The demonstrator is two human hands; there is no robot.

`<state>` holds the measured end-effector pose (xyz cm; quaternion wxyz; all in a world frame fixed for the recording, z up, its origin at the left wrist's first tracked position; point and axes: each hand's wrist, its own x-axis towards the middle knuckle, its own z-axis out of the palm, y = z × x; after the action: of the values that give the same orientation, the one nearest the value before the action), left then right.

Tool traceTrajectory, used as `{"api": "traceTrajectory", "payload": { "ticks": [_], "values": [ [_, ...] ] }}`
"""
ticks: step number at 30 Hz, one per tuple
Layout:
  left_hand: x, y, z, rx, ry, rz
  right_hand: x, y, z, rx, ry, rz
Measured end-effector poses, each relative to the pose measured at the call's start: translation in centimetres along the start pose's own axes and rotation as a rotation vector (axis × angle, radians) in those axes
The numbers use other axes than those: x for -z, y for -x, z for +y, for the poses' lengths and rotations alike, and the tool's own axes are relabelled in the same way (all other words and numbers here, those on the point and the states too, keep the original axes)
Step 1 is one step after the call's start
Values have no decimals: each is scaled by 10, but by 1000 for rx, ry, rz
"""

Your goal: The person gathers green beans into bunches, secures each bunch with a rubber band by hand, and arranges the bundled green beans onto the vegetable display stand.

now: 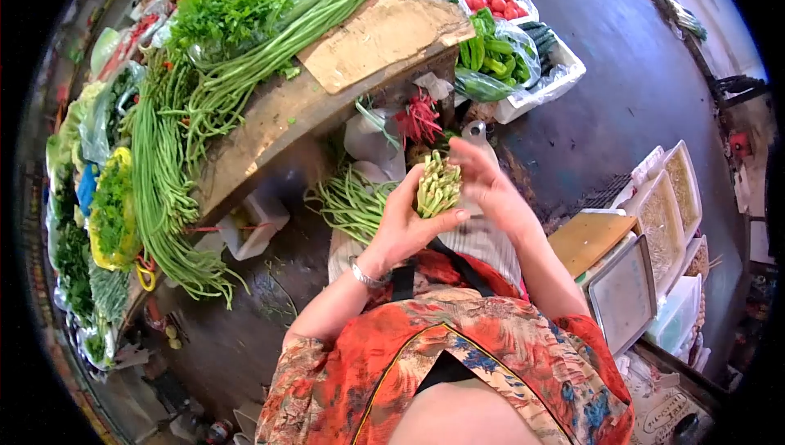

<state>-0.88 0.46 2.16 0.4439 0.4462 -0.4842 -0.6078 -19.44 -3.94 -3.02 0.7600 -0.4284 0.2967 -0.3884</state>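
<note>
My left hand point(409, 220), with a bracelet at the wrist, is wrapped round a bundle of long green beans point(440, 185) in front of my body. The gathered pale ends point up toward me. The loose lengths of the bundle trail off to the left over my lap. My right hand point(495, 191) is just right of the bean ends, slightly blurred, its fingers apart and holding nothing I can see. Close beyond the hands hangs a bunch of red ties point(419, 119) beside white plastic bags point(372, 141).
Long beans point(163, 167) and leafy greens point(221, 15) cover the stall table, with a cardboard sheet point(392, 32) at its corner. Boxes of green peppers point(495, 56) and tomatoes point(495, 1) stand beyond it. On my right are a scale point(621, 289) and white trays point(658, 216).
</note>
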Motion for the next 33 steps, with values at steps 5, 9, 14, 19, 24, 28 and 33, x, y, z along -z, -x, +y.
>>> {"api": "traceTrajectory", "payload": {
  "ticks": [5, 9, 14, 19, 24, 28, 33],
  "values": [
    [2, 3, 15, -143, 76, 63, -28, -3, 36, -100, 317, -226],
    [-3, 7, 67, -292, 222, -90, -71, -14, 47, 136, 113, -274],
    [8, 3, 105, -145, 176, -144, -91, -11, 14, 324, 328, -236],
    [13, -1, 109, -75, 266, -206, -102, 8, 35, 93, 190, -301],
    [4, 6, 112, -83, 267, -189, -92, 8, 56, 70, 152, -411],
    [7, 14, 91, 65, 165, -122, -91, 16, 48, 102, 209, -314],
    [14, 22, 83, 30, 149, -111, -92, 16, 52, 9, 240, -325]
  ]
}}
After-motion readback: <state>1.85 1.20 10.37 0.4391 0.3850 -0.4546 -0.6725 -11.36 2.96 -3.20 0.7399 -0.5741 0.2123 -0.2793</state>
